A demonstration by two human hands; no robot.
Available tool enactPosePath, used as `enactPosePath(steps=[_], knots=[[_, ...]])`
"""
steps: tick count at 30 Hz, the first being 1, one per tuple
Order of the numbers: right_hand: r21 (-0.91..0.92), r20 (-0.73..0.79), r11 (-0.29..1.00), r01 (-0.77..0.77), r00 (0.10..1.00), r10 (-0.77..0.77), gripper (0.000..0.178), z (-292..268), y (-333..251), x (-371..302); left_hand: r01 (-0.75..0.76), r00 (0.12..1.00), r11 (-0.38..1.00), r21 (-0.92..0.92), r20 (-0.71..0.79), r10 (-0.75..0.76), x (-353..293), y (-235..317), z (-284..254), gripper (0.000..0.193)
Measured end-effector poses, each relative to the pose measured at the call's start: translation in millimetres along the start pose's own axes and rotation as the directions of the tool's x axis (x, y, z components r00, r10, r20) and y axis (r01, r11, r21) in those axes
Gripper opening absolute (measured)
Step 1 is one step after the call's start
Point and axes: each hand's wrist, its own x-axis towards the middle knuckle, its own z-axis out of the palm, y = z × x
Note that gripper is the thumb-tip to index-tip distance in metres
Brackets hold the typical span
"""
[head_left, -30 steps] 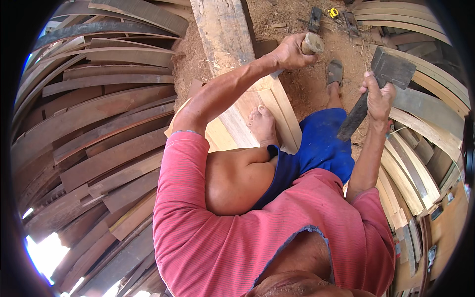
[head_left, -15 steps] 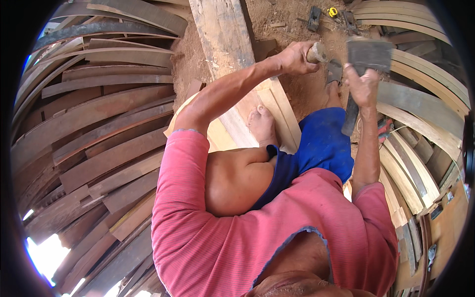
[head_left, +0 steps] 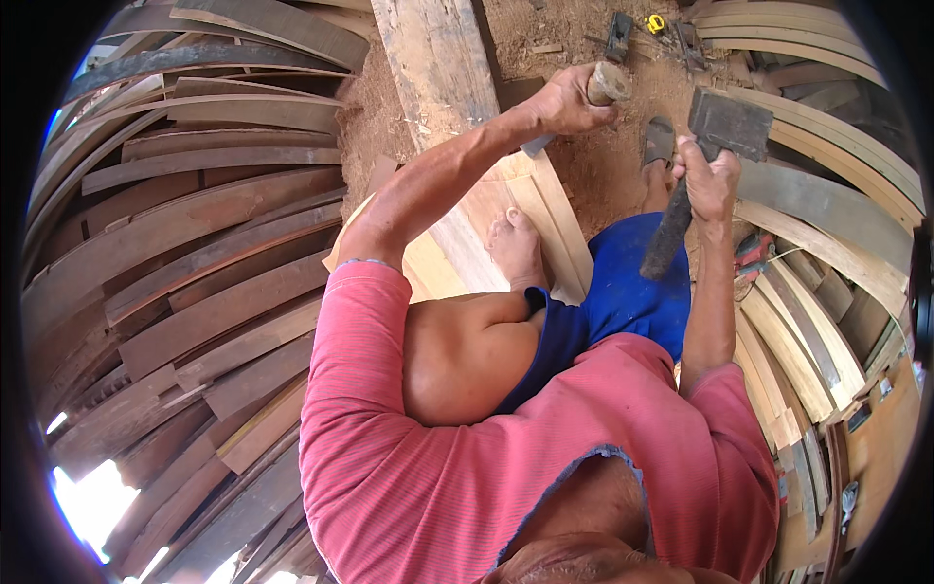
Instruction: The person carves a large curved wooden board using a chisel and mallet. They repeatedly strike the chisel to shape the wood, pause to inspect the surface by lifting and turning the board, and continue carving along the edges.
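My left hand [head_left: 569,105] is wrapped round a chisel [head_left: 609,84], whose worn, pale handle end sticks out past the thumb. A bit of grey blade shows below the wrist, by the end of a light wooden board [head_left: 559,219]; whether its edge touches the wood is hidden. To the right, my right hand [head_left: 708,183] grips a mallet [head_left: 732,124] close under its dark, block-shaped head. The mallet is held apart from the chisel, its dark handle slanting down over my blue shorts. My bare foot [head_left: 516,248] rests on the light board.
A thick, weathered beam [head_left: 443,73] runs under the work. Stacked planks [head_left: 224,200] line the left side, and more boards [head_left: 827,243] the right. On the sawdust-covered ground ahead lie a yellow tape measure [head_left: 656,23] and a dark hand tool [head_left: 619,37]. Red-handled pliers [head_left: 751,258] lie at right.
My left hand has shifted slightly left and up with the chisel. The mallet has tilted, its head a little lower and its handle end swung left.
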Motion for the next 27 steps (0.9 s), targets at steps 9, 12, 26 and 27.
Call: enactPosePath(steps=[9, 12, 26, 27], knots=[[-0.091, -0.085, 0.982, 0.163, 0.982, -0.171, 0.016, -3.8, -41.0, 0.3, -0.021, 1.0, 1.0, -0.008, 0.012, 0.021, 3.0, 1.4, 5.4, 0.044], [-0.649, -0.005, 0.761, -0.019, 1.0, 0.02, 0.028, 3.7, -37.9, 8.9, -0.024, 0.999, 1.0, -0.008, 0.043, 0.025, 2.4, 3.8, 10.7, 0.044], [-0.541, 0.165, 0.783, 0.307, 0.952, -0.259, 0.027, -1.8, 10.8, 24.8, -0.049, 0.988, 0.991, 0.123, 0.154, 0.029, 19.3, -21.2, 22.7, 0.049], [-0.442, 0.104, 0.89, 0.114, 0.992, -0.075, 0.028, -1.8, -6.5, 17.7, -0.048, 0.99, 0.992, 0.118, 0.139, 0.032, 18.1, -23.9, 24.0, 0.048]])
